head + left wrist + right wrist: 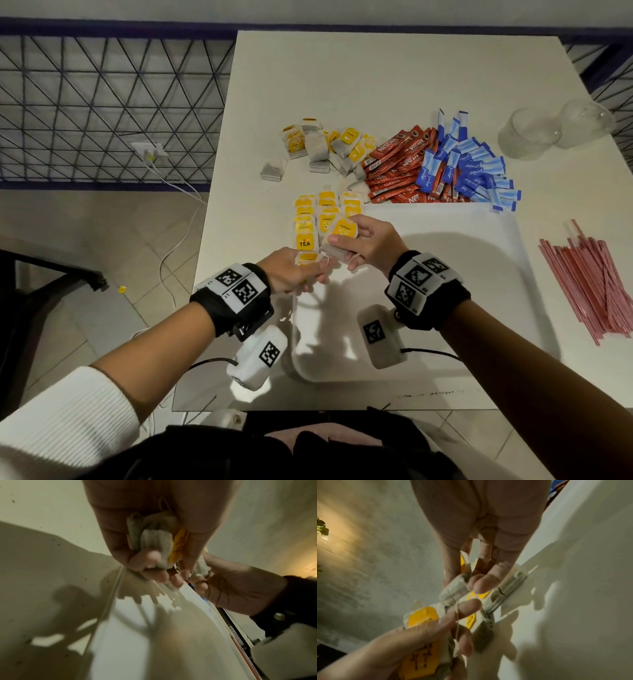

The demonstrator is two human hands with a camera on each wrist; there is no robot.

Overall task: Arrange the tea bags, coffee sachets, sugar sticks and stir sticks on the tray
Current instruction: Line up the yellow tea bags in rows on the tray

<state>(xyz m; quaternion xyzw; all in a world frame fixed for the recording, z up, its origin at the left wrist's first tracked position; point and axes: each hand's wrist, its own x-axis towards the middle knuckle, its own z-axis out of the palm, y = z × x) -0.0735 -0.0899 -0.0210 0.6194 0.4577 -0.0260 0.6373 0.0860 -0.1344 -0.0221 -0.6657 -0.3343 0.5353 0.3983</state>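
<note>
Yellow-tagged tea bag pinched in my right hand, held just above the tray's far-left corner. Laid rows of tea bags sit directly beyond/left of it, touching range. Left hand grips a spare bunch of bags, fingers curled. Right hand nearer the open slot; judge it places next, tag up, long axis matching rows.

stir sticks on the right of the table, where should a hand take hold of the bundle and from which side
Take the stir sticks near the middle of their length, coming straight down from above with the grip across them. They lie flat on the table as a loose, roughly parallel pile of thin straws, slightly fanned at the ends, so a hold at either end would probably let them splay or droop.
</note>
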